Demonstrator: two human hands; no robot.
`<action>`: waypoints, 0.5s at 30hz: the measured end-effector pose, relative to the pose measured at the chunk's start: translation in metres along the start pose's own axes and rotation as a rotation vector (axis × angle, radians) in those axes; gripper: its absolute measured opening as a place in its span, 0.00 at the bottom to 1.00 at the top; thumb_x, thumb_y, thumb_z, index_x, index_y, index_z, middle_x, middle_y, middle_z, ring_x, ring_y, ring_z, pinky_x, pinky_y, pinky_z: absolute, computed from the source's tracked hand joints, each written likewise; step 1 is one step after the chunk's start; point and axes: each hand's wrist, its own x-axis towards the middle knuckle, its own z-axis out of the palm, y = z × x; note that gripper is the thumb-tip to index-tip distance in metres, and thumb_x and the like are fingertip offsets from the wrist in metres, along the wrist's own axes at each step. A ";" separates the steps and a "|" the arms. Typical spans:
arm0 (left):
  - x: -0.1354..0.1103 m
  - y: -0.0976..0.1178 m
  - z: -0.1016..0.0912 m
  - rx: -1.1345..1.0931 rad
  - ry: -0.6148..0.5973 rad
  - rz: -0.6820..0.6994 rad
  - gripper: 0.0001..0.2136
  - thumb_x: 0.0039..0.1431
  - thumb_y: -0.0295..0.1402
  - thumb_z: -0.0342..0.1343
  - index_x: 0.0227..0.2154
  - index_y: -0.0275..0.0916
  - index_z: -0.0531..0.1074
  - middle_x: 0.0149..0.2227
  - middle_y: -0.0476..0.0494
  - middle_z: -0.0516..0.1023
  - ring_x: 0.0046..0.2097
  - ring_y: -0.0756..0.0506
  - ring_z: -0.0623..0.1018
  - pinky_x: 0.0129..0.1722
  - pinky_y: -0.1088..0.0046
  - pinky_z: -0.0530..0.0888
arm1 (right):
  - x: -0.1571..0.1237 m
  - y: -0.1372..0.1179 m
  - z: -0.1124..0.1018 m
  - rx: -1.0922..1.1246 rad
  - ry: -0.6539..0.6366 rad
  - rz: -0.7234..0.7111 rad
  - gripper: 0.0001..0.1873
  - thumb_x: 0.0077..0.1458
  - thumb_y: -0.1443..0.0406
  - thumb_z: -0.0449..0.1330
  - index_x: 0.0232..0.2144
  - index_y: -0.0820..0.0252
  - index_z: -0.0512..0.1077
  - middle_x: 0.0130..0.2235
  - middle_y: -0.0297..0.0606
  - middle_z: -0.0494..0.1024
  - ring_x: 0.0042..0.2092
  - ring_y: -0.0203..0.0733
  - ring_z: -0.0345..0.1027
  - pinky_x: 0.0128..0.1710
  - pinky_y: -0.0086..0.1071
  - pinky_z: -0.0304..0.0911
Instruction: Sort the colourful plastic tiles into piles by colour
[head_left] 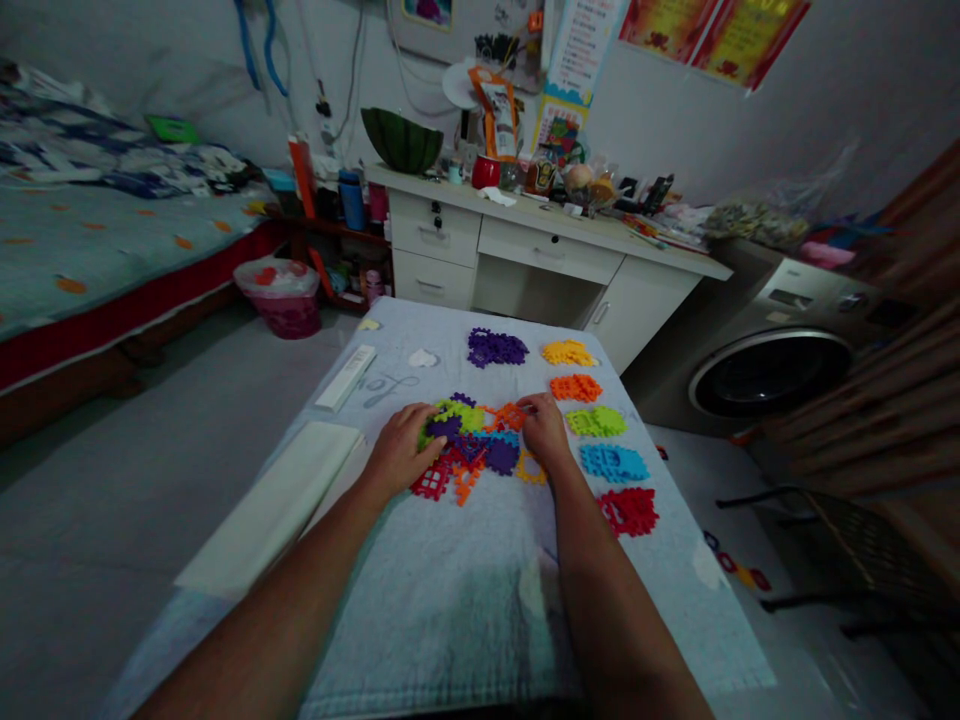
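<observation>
A mixed heap of flat plastic lattice pieces (474,447) in purple, green, red, orange and blue lies in the middle of a table covered with a pale blue towel (465,590). My left hand (400,452) rests on the heap's left side, fingers curled over green and purple pieces. My right hand (544,430) is at the heap's right edge, fingertips pinched on an orange piece (510,415). Sorted piles lie around: purple (496,347), yellow (568,352), orange (576,387), green (596,421), blue (613,462), red (628,511).
A white box (346,377) and a folded white cloth (274,505) lie at the table's left. Behind stand a cluttered white desk (555,245), a washing machine (772,360) at right, a bed (90,260) at left and a pink bin (285,297).
</observation>
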 end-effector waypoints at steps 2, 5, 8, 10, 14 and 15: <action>0.000 0.000 0.000 0.001 -0.003 -0.002 0.18 0.58 0.39 0.53 0.50 0.40 0.68 0.53 0.39 0.72 0.55 0.38 0.71 0.57 0.55 0.68 | 0.000 0.000 -0.003 0.000 -0.024 -0.014 0.16 0.49 0.73 0.53 0.39 0.60 0.76 0.42 0.41 0.73 0.44 0.42 0.66 0.48 0.36 0.62; 0.000 0.000 0.000 0.001 -0.011 0.004 0.19 0.57 0.39 0.53 0.51 0.39 0.68 0.52 0.38 0.72 0.54 0.37 0.71 0.56 0.55 0.68 | -0.001 -0.001 -0.007 -0.034 -0.105 -0.030 0.18 0.52 0.65 0.58 0.46 0.61 0.74 0.46 0.43 0.74 0.47 0.45 0.66 0.51 0.38 0.60; 0.001 0.000 0.000 0.006 -0.016 0.010 0.19 0.58 0.39 0.53 0.51 0.38 0.68 0.52 0.37 0.72 0.54 0.37 0.71 0.56 0.54 0.68 | -0.002 -0.001 -0.008 -0.112 -0.189 -0.041 0.26 0.50 0.59 0.63 0.51 0.62 0.71 0.46 0.44 0.74 0.47 0.46 0.66 0.51 0.40 0.59; 0.001 -0.001 0.001 0.012 -0.016 0.009 0.19 0.58 0.39 0.53 0.51 0.38 0.68 0.53 0.37 0.72 0.54 0.37 0.71 0.56 0.55 0.68 | -0.003 0.000 -0.007 -0.152 -0.206 -0.045 0.28 0.48 0.59 0.64 0.52 0.62 0.70 0.45 0.43 0.74 0.46 0.46 0.66 0.50 0.40 0.60; 0.000 -0.003 0.002 0.015 -0.018 0.008 0.19 0.58 0.39 0.53 0.51 0.38 0.68 0.53 0.37 0.72 0.55 0.37 0.71 0.56 0.54 0.68 | -0.002 0.000 -0.007 -0.105 -0.166 -0.021 0.28 0.46 0.63 0.64 0.51 0.63 0.69 0.44 0.42 0.73 0.44 0.43 0.66 0.47 0.36 0.61; 0.000 -0.003 0.002 0.015 -0.019 0.007 0.19 0.58 0.39 0.53 0.51 0.39 0.67 0.53 0.37 0.72 0.55 0.37 0.71 0.56 0.54 0.68 | -0.002 0.000 -0.008 -0.089 -0.147 -0.007 0.27 0.46 0.63 0.64 0.50 0.62 0.70 0.43 0.41 0.73 0.43 0.42 0.67 0.46 0.35 0.62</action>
